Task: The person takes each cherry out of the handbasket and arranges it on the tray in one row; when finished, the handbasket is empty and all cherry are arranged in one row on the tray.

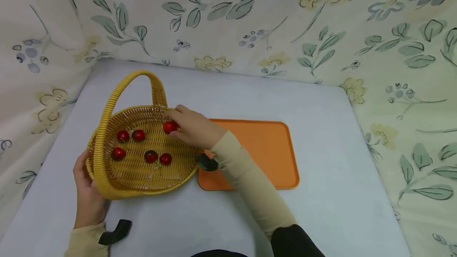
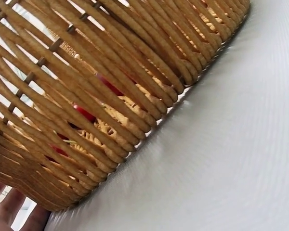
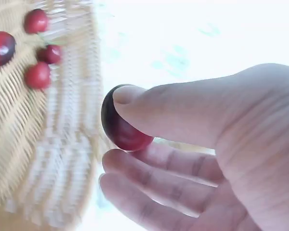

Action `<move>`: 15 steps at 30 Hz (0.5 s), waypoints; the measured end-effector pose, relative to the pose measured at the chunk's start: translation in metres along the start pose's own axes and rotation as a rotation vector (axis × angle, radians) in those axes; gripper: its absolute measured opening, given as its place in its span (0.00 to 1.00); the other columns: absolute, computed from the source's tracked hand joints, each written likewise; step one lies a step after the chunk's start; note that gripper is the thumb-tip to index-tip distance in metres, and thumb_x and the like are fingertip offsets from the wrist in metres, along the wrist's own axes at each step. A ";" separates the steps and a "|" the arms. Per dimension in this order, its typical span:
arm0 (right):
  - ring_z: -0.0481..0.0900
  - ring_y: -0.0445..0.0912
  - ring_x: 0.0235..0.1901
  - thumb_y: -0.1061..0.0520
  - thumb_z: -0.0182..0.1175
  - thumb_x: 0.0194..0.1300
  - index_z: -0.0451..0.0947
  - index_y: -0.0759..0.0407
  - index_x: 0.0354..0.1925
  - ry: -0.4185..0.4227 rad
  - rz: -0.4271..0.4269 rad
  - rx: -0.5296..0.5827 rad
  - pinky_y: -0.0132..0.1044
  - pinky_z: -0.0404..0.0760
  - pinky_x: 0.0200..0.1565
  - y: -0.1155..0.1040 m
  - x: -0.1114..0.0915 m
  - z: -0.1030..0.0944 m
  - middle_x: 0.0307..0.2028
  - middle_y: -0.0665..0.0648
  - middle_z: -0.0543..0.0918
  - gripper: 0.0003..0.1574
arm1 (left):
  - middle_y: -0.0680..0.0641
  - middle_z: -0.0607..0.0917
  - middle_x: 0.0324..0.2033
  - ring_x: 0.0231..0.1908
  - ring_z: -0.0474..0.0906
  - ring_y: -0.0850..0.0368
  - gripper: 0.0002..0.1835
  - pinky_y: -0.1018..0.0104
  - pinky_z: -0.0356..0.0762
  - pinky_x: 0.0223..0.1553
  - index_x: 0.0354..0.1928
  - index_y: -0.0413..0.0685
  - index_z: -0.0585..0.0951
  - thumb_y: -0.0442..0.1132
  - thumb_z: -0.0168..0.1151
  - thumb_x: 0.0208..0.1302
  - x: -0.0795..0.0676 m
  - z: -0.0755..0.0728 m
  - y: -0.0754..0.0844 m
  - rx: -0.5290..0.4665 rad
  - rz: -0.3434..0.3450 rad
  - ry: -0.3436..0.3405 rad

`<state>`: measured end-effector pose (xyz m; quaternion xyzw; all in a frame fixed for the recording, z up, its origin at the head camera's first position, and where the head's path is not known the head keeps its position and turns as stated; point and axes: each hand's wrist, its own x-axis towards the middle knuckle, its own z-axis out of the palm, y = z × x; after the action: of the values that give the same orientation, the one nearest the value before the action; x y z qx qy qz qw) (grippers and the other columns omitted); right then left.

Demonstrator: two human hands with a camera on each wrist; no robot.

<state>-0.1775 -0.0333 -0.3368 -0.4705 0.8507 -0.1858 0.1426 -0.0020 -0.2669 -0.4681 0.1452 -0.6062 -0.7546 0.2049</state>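
Observation:
A yellow wicker basket [image 1: 135,177] with an arched handle [image 1: 103,142] stands on the left of the table. My left hand [image 1: 88,197] grips its near left side, with fingertips [image 2: 9,207] against the weave in the left wrist view. Between thumb and fingers, my right hand [image 1: 196,128] pinches a dark red cherry [image 3: 127,120] over the basket's right part. Inside lie several more cherries, among them one at the left [image 1: 118,154] and one near the middle [image 1: 166,159]. Through the weave in the left wrist view, bits of red cherry [image 2: 84,112] show.
An orange tray [image 1: 264,150] lies just right of the basket, partly under my right forearm [image 1: 250,181]. The white table [image 1: 332,138] meets a flower-printed cloth [image 1: 221,31] at the back and sides.

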 end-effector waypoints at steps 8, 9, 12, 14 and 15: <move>0.78 0.46 0.45 0.60 0.62 0.65 0.71 0.62 0.53 0.321 0.144 0.302 0.38 0.81 0.45 0.050 -0.094 0.019 0.48 0.55 0.77 0.19 | 0.45 0.53 0.70 0.66 0.56 0.52 0.32 0.77 0.73 0.53 0.72 0.52 0.53 0.21 0.39 0.70 -0.003 0.000 -0.001 -0.076 0.052 -0.016; 0.78 0.46 0.44 0.60 0.63 0.64 0.72 0.62 0.52 0.345 0.169 0.314 0.37 0.81 0.44 0.056 -0.099 0.024 0.48 0.55 0.78 0.19 | 0.44 0.52 0.70 0.67 0.56 0.51 0.32 0.77 0.73 0.53 0.72 0.51 0.53 0.21 0.38 0.70 -0.003 0.001 -0.002 -0.099 0.062 -0.027; 0.80 0.46 0.44 0.62 0.65 0.61 0.74 0.61 0.51 0.383 0.214 0.296 0.36 0.82 0.43 0.071 -0.103 0.038 0.47 0.54 0.80 0.20 | 0.44 0.53 0.70 0.66 0.56 0.51 0.32 0.77 0.73 0.53 0.71 0.50 0.53 0.20 0.39 0.69 -0.002 0.001 -0.003 -0.114 0.072 -0.028; 0.80 0.45 0.44 0.61 0.66 0.60 0.75 0.60 0.51 0.384 0.225 0.275 0.34 0.82 0.44 0.078 -0.099 0.047 0.47 0.54 0.81 0.21 | 0.44 0.53 0.69 0.66 0.57 0.51 0.31 0.77 0.74 0.52 0.71 0.50 0.54 0.20 0.39 0.69 -0.002 0.002 -0.003 -0.110 0.067 -0.017; 0.80 0.44 0.44 0.61 0.66 0.60 0.75 0.60 0.51 0.379 0.230 0.266 0.33 0.82 0.44 0.081 -0.096 0.051 0.47 0.54 0.81 0.21 | 0.44 0.53 0.69 0.66 0.57 0.51 0.32 0.77 0.74 0.52 0.71 0.50 0.54 0.20 0.39 0.69 -0.001 0.003 -0.003 -0.115 0.061 -0.017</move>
<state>-0.1677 0.0791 -0.4120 -0.3045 0.8784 -0.3634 0.0612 -0.0026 -0.2635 -0.4708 0.1082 -0.5679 -0.7827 0.2306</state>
